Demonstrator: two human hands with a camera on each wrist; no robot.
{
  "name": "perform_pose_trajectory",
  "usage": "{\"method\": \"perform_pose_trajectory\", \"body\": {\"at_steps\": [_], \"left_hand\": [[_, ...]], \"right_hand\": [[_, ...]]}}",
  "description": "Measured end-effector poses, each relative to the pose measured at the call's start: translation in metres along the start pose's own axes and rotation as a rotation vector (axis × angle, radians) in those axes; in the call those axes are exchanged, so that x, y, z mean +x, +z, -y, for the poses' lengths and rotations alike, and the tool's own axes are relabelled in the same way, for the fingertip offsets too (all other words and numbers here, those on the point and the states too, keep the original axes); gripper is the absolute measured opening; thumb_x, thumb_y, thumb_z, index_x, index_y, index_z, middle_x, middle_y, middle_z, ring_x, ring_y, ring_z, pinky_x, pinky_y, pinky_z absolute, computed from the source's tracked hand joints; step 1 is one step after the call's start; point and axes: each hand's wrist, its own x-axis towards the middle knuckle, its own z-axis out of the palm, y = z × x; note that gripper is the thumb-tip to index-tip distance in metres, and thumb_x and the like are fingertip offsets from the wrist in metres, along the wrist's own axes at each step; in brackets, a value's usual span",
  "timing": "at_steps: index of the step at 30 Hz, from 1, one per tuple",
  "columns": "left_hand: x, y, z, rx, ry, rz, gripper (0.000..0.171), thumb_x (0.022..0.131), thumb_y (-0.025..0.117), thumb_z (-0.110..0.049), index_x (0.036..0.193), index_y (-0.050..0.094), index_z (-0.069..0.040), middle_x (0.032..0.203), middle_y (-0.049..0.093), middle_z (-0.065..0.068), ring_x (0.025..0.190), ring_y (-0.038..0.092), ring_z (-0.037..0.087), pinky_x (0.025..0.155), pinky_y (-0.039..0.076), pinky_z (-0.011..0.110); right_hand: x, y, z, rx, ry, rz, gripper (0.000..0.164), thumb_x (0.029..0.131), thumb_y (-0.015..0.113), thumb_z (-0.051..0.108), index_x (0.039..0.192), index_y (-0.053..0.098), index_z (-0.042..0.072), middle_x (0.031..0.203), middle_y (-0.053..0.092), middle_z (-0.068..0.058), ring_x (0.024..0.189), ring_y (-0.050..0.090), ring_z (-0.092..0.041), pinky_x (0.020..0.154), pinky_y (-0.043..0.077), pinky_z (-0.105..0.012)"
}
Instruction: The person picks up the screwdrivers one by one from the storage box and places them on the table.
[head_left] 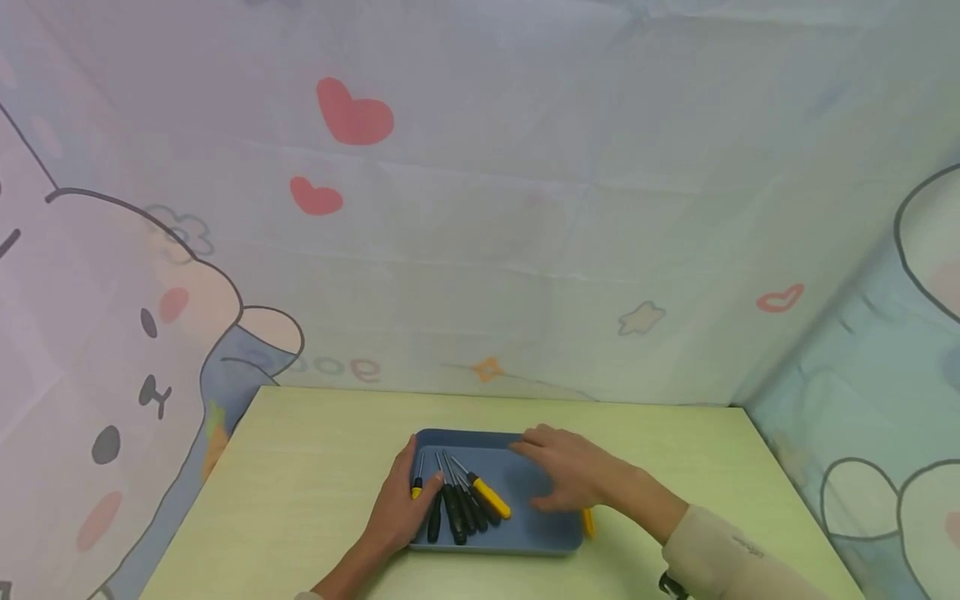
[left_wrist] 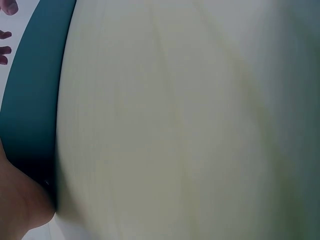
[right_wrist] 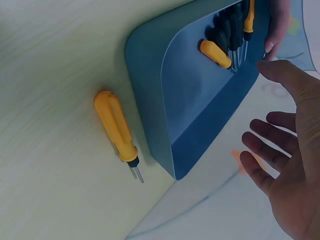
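My left hand grips the left side of a blue-grey tray, its thumb reaching over the rim. Inside, toward the left, lie several screwdrivers with black handles, one with a yellow handle, and a yellow-and-black one partly behind the thumb. Over the tray's right part hovers my right hand, fingers spread and holding nothing. Just outside the right wall, a yellow screwdriver rests on the table, partly hidden in the head view. The left wrist view catches only the tray's outer wall and part of the hand.
A pale wooden table carries the tray near its front middle. Behind it hangs a cloth backdrop printed with hearts and cartoon animals, which also covers both sides.
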Motion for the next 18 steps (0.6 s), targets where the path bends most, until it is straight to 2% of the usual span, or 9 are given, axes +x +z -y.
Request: {"method": "perform_pose_trajectory", "body": {"at_steps": [8, 18], "left_hand": [[0.0, 0.001, 0.0, 0.012, -0.004, -0.003, 0.085, 0.107, 0.059, -0.048, 0.17, 0.019, -0.008, 0.172, 0.027, 0.02, 0.155, 0.031, 0.043, 0.121, 0.031, 0.064], [0.0, 0.002, 0.001, 0.016, 0.004, -0.018, 0.085, 0.107, 0.06, -0.049, 0.169, 0.022, -0.006, 0.171, 0.028, 0.02, 0.156, 0.03, 0.043, 0.122, 0.03, 0.063]], "right_hand": [[0.006, 0.005, 0.002, 0.009, -0.014, 0.0, 0.081, 0.087, 0.085, 0.044, 0.153, 0.055, 0.009, 0.15, 0.057, -0.007, 0.132, 0.055, -0.025, 0.106, 0.052, -0.046], [0.017, 0.013, -0.001, 0.015, -0.015, 0.018, 0.086, 0.085, 0.087, 0.044, 0.157, 0.051, 0.013, 0.156, 0.053, -0.003, 0.137, 0.052, -0.025, 0.108, 0.051, -0.047]]}}
